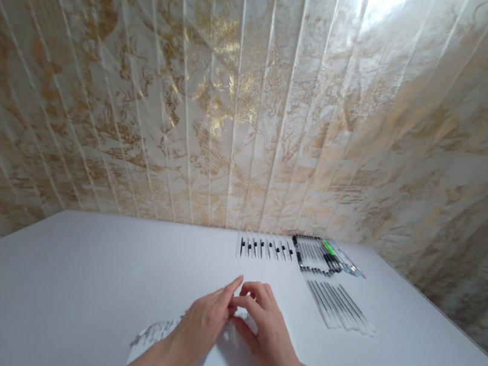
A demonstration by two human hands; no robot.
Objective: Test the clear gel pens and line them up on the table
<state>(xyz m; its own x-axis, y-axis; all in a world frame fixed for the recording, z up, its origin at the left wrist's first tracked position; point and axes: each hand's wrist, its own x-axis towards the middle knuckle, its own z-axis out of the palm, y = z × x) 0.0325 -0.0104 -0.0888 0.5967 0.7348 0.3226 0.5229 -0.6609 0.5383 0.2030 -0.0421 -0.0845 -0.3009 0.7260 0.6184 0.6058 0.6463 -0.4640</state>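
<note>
My left hand [203, 317] and my right hand [266, 327] meet near the front middle of the white table. The left one is seen from its back, with the thumb side up and the fingers bent inward. Curved fingers of the right one come together against the left fingertips. Whatever lies between them is too small or hidden to make out. Beneath the hands and to the left is a white sheet [152, 334] with dark marks along its crumpled edge; my left forearm covers part of it.
A row of slim clear pen parts with black pieces [266, 248] lies at the back. Right of it are several small black parts [316, 271], pens with green and pale colours [346, 261] and a fan of thin refill-like sticks [340, 306]. A gold-patterned curtain [237, 102] hangs behind the table.
</note>
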